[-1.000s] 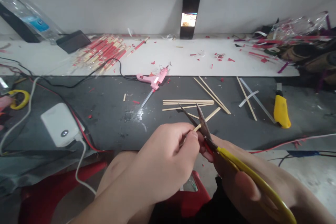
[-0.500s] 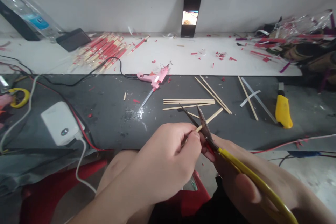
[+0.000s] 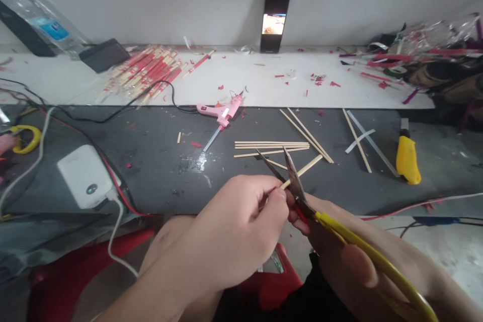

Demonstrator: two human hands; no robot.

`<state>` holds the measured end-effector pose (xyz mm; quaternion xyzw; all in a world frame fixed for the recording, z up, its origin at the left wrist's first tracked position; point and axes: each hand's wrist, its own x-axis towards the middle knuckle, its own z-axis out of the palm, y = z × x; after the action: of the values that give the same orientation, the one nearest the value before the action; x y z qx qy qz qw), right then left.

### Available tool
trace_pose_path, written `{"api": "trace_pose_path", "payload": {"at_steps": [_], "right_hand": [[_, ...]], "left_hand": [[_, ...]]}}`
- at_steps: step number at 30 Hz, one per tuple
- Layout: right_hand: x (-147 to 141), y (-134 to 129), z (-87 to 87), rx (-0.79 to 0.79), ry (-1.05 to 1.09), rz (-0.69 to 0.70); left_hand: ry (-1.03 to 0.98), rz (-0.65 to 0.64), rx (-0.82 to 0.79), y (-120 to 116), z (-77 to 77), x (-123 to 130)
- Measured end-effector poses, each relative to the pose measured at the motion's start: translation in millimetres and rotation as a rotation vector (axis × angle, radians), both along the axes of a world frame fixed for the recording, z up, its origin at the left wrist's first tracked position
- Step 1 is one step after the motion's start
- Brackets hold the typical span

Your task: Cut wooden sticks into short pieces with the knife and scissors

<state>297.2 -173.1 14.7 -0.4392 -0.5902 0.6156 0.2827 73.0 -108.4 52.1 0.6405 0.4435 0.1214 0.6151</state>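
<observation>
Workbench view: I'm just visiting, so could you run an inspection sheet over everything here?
Surface: dark grey bench top, with a white shelf strip behind it.
Job's things: yellow-handled steel scissors, blades open at a thin wooden stick.
Grips: left hand pinches the stick; right hand holds the scissors.
Clutter: pink hot glue gun, yellow utility knife, loose wooden sticks, red-wrapped wooden sticks, red paper scraps.
Cables: white cord from a white power box, and a thin black cord.
Surroundings: upright phone against a white wall, clear plastic bottle, red plastic chair.
</observation>
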Motion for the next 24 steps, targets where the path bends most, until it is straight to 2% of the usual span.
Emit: {"api": "trace_pose_path", "payload": {"at_steps": [3,11,15,20,24], "right_hand": [[1.1,-1.4,0.3,-0.033,-0.033,0.052],[-6.6,-4.4,7.9,-0.265,-0.149,-0.084],[-11.8,-5.2,7.8,-0.226,-0.110,-0.153],[-13.3,-0.4,13.4,-0.214,-0.176,-0.067],[-18.5,-5.2,12.8,-0.216,-0.298,-0.194]], "left_hand": [[0.026,-0.002,0.038,-0.4,0.9,0.5],[0.074,-0.029,0.116,-1.6,0.7,-0.1],[0.065,-0.037,0.133,-1.6,-2.2,-1.4],[0.113,-0.063,0.167,-1.6,-6.9,-2.1],[0.143,-0.036,0.189,3.8,-8.8,-3.1]]}}
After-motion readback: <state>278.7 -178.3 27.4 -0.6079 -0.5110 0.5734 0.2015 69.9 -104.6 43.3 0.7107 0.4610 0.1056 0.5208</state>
